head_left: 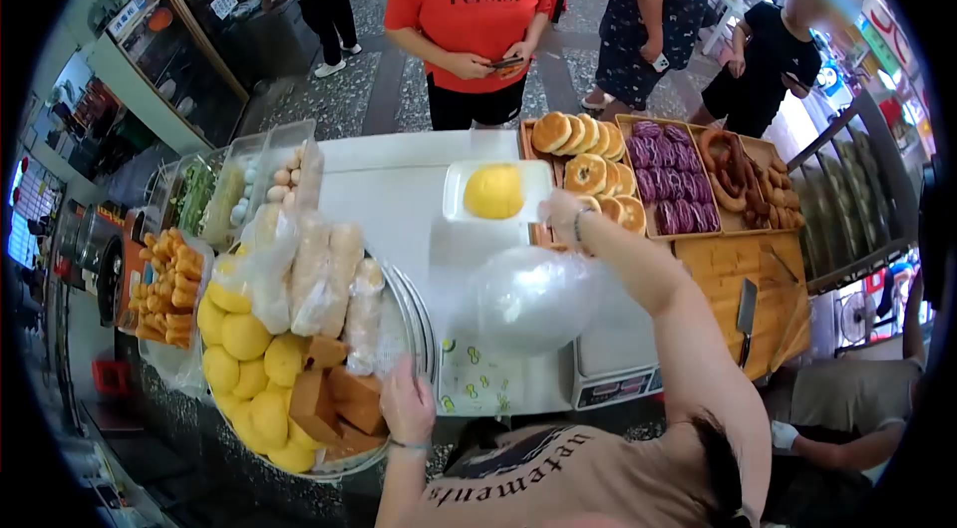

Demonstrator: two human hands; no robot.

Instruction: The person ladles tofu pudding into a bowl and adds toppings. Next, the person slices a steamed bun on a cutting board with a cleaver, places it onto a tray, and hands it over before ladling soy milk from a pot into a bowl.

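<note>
Yellow bun (493,191) lies just left of our right hand (564,213), farther off than our left hand (407,406); hands apart, grips we cannot tell.

White surface (379,189), crowded with trays.
Bears round metal tray (397,334) at left, white tray (453,199) near middle, scale (620,344) by near edge, wooden cutting board (703,274) and brown food trays (726,221) at right.

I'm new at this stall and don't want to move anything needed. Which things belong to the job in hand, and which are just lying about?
Likely in the job:
right hand, by the tray's edge
white tray
yellow bun on it
clear plastic bag

Apparently just lying about:
cleaver on the wooden board
eggs
purple-striped buns
</note>
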